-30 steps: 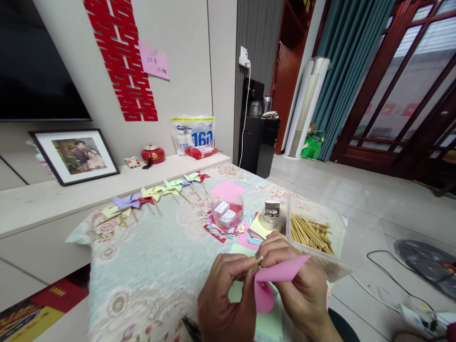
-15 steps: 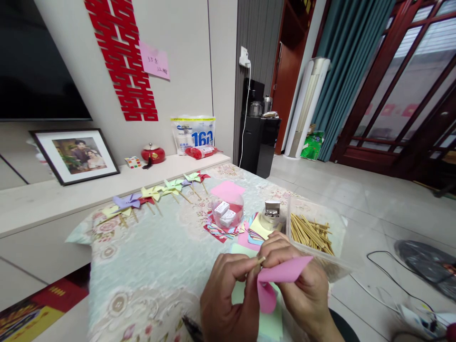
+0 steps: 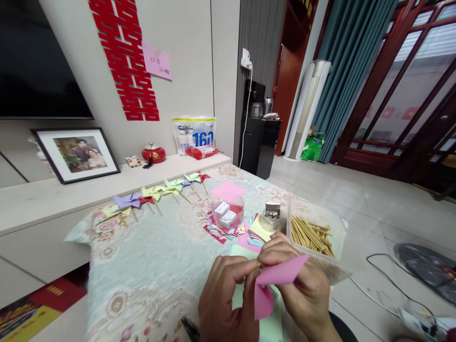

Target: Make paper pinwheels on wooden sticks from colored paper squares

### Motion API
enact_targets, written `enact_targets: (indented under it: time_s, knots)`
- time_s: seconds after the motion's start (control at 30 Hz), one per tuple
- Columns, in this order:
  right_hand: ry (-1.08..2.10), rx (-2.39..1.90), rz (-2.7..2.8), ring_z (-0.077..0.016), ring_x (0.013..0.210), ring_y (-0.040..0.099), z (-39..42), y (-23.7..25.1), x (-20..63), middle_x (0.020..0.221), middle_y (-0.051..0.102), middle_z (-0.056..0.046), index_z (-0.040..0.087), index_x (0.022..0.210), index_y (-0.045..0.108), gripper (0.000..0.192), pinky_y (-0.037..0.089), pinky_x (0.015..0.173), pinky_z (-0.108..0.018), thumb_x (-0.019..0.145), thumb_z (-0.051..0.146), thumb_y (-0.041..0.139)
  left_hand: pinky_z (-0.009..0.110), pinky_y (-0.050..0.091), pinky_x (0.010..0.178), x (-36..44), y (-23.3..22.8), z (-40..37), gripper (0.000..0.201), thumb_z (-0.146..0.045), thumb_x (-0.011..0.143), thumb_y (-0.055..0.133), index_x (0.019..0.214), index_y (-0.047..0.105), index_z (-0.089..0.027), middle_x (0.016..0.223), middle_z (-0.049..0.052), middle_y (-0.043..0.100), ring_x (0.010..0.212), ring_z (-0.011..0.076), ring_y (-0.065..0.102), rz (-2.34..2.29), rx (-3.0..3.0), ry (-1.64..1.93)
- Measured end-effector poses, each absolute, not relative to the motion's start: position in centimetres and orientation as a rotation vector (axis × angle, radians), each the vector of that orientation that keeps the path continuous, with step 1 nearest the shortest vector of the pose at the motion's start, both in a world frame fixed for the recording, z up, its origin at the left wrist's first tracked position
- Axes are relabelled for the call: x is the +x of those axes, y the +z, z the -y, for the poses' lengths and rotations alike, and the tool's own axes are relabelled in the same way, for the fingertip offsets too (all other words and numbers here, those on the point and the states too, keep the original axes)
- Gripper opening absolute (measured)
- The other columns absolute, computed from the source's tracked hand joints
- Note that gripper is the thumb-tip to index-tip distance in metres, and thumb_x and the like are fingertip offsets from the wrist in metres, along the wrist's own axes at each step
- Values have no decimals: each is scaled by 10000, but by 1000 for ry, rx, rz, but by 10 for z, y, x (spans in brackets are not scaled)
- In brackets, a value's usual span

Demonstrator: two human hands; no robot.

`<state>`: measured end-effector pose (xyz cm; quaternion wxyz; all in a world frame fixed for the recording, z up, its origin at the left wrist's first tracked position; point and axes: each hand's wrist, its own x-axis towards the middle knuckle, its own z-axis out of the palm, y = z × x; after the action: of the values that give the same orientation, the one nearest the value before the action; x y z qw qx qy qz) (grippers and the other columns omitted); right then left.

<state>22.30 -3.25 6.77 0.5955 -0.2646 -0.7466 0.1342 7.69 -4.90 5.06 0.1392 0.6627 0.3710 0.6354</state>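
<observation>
A pink paper pinwheel (image 3: 283, 274) with folded, curled vanes is held between my two hands over the table. My left hand (image 3: 228, 301) is closed, thumb and forefinger pinching the tip of a thin wooden stick (image 3: 259, 263) behind the paper. Most of that stick is hidden by fingers. My right hand (image 3: 306, 287) is closed around the paper from the right, its fingertips meeting the left ones at the stick. Beneath the hands lie pale green paper sheets (image 3: 272, 327). A small open box of metal pins (image 3: 272, 213) stands just beyond the right hand.
Finished pinwheels (image 3: 153, 192) line the table's far left edge. A clear tub with white boxes (image 3: 228, 221) sits mid-table beside stacked coloured paper (image 3: 258, 232). To the right is a plastic bin (image 3: 338, 259) of wooden sticks (image 3: 309, 235). A dark pointed object (image 3: 189, 327) lies at the near edge.
My fingertips have closed further over the stick's tip, which shows less now. The pink pinwheel has shifted slightly left, and its lower vane hangs flatter.
</observation>
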Motion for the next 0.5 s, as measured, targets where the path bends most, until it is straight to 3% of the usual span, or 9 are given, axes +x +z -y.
enact_targets:
  time_s: [0.23,0.5]
  knots:
    - [320,-619,1702,-205,763,664,29,63,221,823,711,-25,260,1078,686,389,512,737,-391,850,-28,557,242,536,652,73,50,48,266,-64,822,636,1007,670,-251,844,-5,702,764,157,665,-1045,2041,1765]
    - [311,-621,1678,-214,812,651,27,62,224,861,683,-43,235,985,693,249,500,800,-421,881,51,562,292,510,672,87,46,53,192,-100,869,583,963,677,-239,836,26,686,782,188,645,-1143,1865,1902]
